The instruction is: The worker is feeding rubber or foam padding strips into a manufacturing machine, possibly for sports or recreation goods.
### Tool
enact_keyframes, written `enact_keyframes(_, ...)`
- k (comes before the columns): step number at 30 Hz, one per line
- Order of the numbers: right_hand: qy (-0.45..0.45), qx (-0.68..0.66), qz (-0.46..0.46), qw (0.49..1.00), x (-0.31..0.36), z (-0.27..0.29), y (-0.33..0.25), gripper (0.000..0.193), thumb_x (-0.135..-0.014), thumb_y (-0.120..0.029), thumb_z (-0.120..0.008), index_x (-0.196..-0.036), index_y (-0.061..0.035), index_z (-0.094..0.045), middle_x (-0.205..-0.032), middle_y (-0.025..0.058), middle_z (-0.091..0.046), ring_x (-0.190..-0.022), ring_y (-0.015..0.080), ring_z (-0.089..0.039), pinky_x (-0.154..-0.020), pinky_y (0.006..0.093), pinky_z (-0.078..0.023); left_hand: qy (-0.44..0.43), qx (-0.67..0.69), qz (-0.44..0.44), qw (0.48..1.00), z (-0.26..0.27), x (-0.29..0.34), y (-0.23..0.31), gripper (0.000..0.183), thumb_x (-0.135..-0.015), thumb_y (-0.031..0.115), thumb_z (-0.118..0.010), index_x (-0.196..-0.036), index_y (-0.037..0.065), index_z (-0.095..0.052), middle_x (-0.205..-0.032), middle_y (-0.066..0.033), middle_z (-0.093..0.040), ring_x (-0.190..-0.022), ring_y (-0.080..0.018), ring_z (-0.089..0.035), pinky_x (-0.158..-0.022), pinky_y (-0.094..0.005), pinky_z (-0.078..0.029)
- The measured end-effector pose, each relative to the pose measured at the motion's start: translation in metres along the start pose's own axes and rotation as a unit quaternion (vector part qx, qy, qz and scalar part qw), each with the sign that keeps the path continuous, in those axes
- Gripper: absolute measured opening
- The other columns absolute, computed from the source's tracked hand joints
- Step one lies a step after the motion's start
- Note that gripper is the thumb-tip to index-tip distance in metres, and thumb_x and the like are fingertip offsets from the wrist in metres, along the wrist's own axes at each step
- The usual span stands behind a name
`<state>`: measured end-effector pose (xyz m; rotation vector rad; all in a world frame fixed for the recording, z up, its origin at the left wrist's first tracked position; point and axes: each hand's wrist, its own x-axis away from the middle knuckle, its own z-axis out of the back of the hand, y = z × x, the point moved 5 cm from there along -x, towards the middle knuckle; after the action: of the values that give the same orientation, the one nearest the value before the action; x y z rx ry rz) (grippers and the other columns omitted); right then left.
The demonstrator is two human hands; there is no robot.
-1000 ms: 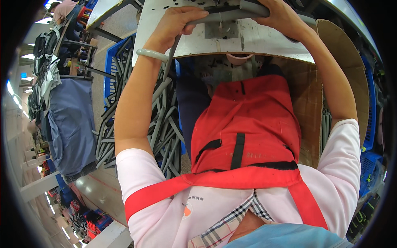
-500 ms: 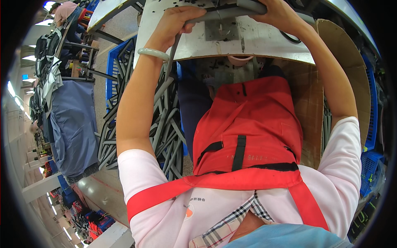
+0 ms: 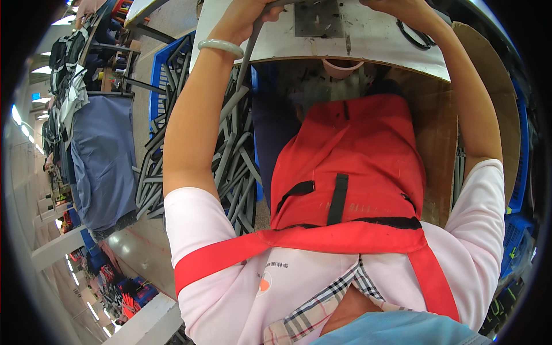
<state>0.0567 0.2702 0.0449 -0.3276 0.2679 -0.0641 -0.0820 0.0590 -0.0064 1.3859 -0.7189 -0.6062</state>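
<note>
At the top edge, my left hand [image 3: 246, 20] is closed around a grey bent tube [image 3: 248, 53], one leg of which hangs down past the wrist with its pale bangle. The tube's other part runs right and out of the picture. My right hand [image 3: 405, 11] is over the far side of the white table [image 3: 379, 49], fingers curled and partly cut off by the top edge. What they hold cannot be seen. Between the hands, a dark metal plate [image 3: 318, 22] lies on the tabletop, with small dark scraps around it.
Many similar grey tubes [image 3: 233, 155] fill a blue crate [image 3: 156, 86] at my left. Cardboard [image 3: 428, 132] stands at my right, beside another blue crate [image 3: 520, 155]. A pink bowl-like thing [image 3: 342, 69] sits under the table's front edge. A black cable loop [image 3: 415, 37] lies near my right forearm.
Both hands have moved up and away, to the top edge. The tube's upper part, held between both hands before, is now mostly out of view.
</note>
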Motion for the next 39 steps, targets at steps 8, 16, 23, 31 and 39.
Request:
enact_keyframes(8,-0.035,-0.036,-0.045,0.998,0.030,0.013,-0.026,0.058,-0.076,-0.022,-0.076,-0.121,0.0090,-0.057,-0.103,0.0289,-0.065,-0.098,0.0363,-0.065,-0.083,0.0394,-0.050,0.042,-0.075,-0.059,0.995,0.039,0.018,-0.007,0.025,-0.098,0.023,-0.060,-0.096,-0.001,-0.067,-0.070,-0.0029,-0.061,-0.058,-0.0100,-0.055,-0.053,-0.0242,-0.044)
enact_keyframes(16,0.102,0.180,0.367,0.907,0.086,-0.161,-0.155,0.017,-0.079,-0.017,-0.059,-0.081,-0.0036,-0.069,-0.106,0.0124,-0.066,-0.092,0.0233,-0.067,-0.074,0.0383,-0.055,-0.099,-0.222,-0.047,0.969,-0.095,0.043,-0.006,0.030,-0.090,0.026,-0.071,-0.106,0.002,-0.074,-0.090,-0.0008,-0.071,-0.081,-0.0071,-0.059,-0.074,-0.0227,-0.047)
enact_keyframes(23,-0.038,0.012,0.145,0.989,0.057,-0.053,-0.054,0.044,-0.074,-0.008,-0.071,-0.115,-0.0049,-0.057,-0.104,0.0188,-0.065,-0.098,0.0390,-0.062,-0.082,0.0413,-0.052,-0.071,-0.312,0.054,0.946,-0.018,0.072,-0.042,0.037,-0.096,0.030,-0.060,-0.105,-0.005,-0.069,-0.088,-0.0066,-0.071,-0.083,-0.0129,-0.066,-0.076,-0.0261,-0.049)
enact_keyframes(31,-0.125,-0.049,0.000,0.991,0.045,0.004,-0.030,0.068,-0.076,-0.027,-0.078,-0.127,0.0090,-0.051,-0.109,0.0287,-0.064,-0.105,0.0392,-0.063,-0.088,0.0422,-0.049,-0.048,-0.191,-0.007,0.980,-0.021,0.060,-0.017,0.031,-0.090,0.025,-0.069,-0.103,-0.004,-0.072,-0.079,-0.0060,-0.069,-0.061,-0.0095,-0.059,-0.057,-0.0240,-0.047)
enact_keyframes(39,-0.054,-0.001,-0.006,0.999,0.025,0.005,0.007,0.081,-0.075,-0.034,-0.078,-0.133,0.0128,-0.046,-0.116,0.0322,-0.061,-0.110,0.0401,-0.061,-0.093,0.0398,-0.049,0.016,-0.260,-0.105,0.960,-0.015,0.020,0.008,0.033,-0.086,0.028,-0.073,-0.103,0.001,-0.075,-0.079,-0.0051,-0.071,-0.058,-0.0083,-0.056,-0.054,-0.0227,-0.047)
